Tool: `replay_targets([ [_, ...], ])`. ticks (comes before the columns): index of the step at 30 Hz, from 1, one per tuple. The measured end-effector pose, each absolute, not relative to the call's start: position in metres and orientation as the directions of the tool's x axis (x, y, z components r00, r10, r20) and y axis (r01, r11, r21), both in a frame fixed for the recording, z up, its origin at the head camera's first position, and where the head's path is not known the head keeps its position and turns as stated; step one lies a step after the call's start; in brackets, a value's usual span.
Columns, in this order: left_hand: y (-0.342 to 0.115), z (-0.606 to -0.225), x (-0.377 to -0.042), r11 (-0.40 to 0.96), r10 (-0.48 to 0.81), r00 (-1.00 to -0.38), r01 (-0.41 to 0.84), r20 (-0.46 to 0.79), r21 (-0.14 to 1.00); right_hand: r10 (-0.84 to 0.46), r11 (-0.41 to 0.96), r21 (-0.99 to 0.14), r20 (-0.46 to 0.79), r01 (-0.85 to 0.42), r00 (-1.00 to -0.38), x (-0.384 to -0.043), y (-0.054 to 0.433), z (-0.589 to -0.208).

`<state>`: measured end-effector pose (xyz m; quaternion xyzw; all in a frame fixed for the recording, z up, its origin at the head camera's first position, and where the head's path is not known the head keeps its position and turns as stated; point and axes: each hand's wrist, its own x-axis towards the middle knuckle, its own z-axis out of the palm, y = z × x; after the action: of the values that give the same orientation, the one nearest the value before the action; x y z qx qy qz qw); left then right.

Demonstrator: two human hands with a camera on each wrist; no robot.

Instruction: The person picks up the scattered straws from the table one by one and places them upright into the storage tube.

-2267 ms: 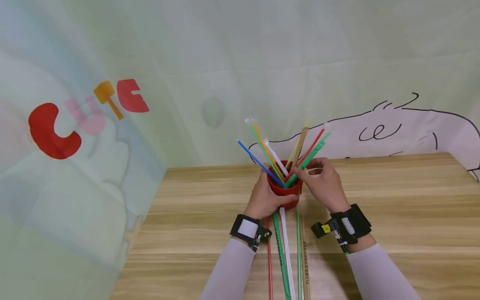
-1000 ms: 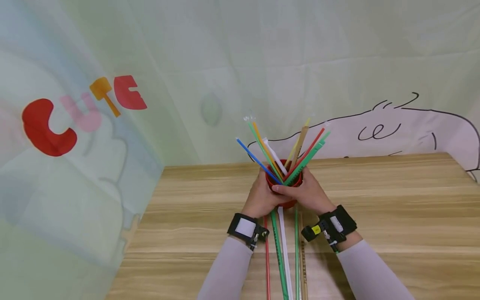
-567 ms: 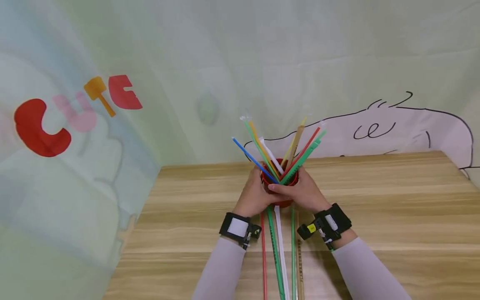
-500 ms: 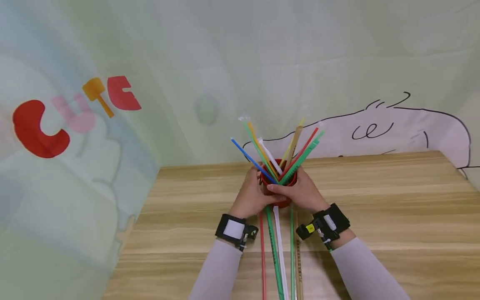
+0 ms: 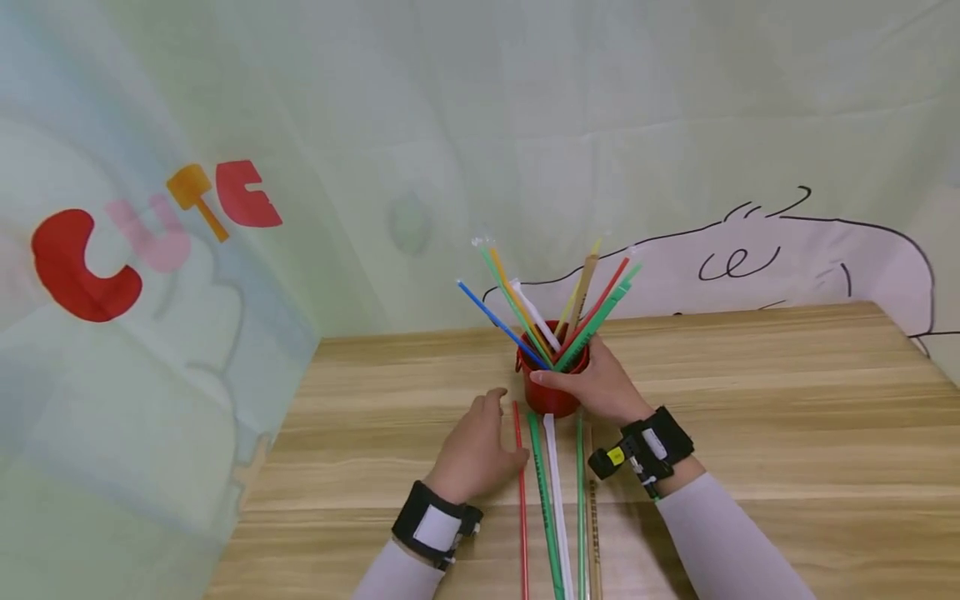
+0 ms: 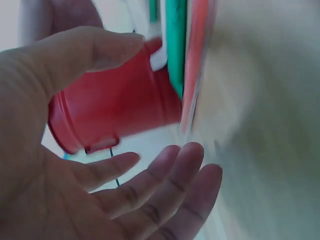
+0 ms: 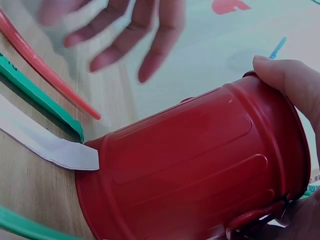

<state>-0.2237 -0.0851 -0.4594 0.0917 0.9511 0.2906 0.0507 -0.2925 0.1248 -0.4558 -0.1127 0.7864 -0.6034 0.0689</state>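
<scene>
A small red metal bucket (image 5: 550, 398) stands on the table, holding several drinking straws, among them a blue straw (image 5: 495, 317) and a wide green wrapped straw (image 5: 600, 315). My right hand (image 5: 603, 385) grips its right side, thumb (image 7: 285, 75) along the rim and fingers mostly hidden behind. Left of the bucket, my left hand (image 5: 474, 450) holds nothing, its fingers (image 6: 185, 172) spread and apart from the bucket. Its thumb overlaps a red straw (image 5: 522, 517) lying on the table in the head view.
Beside the red straw lie a green wrapped straw (image 5: 546, 508), a white wrapped straw (image 5: 557, 500), a thin green straw (image 5: 581, 508) and a brown wrapped straw (image 5: 595, 533), running toward me. A printed fabric backdrop (image 5: 420, 150) stands behind the wooden table (image 5: 780, 417).
My right hand left the green straw in the bucket and took the bucket's right side. My left hand has since let go of the bucket and moved down-left toward the red straw.
</scene>
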Motion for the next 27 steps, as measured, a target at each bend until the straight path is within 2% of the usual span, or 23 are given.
replay_targets([
  [4,-0.079,-0.463,-0.209,0.833,0.231,-0.970,0.158,-0.072,0.531,-0.265,0.236,-0.967,0.033,-0.098,-0.964,-0.292,0.124,-0.455],
  [12,-0.066,-0.466,-0.191,0.837,0.192,-0.978,0.116,-0.088,0.534,-0.274,0.221,-0.970,0.041,-0.104,-0.961,-0.292,0.124,-0.454],
  [19,-0.062,-0.469,-0.191,0.850,0.173,-0.983,0.116,-0.063,0.514,-0.281,0.224,-0.967,0.057,-0.123,-0.958,-0.293,0.126,-0.457],
  [27,-0.069,-0.462,-0.196,0.830,0.092,-0.992,0.029,-0.085,0.557,-0.286,0.232,-0.965,0.055,-0.125,-0.957,-0.294,0.126,-0.457],
])
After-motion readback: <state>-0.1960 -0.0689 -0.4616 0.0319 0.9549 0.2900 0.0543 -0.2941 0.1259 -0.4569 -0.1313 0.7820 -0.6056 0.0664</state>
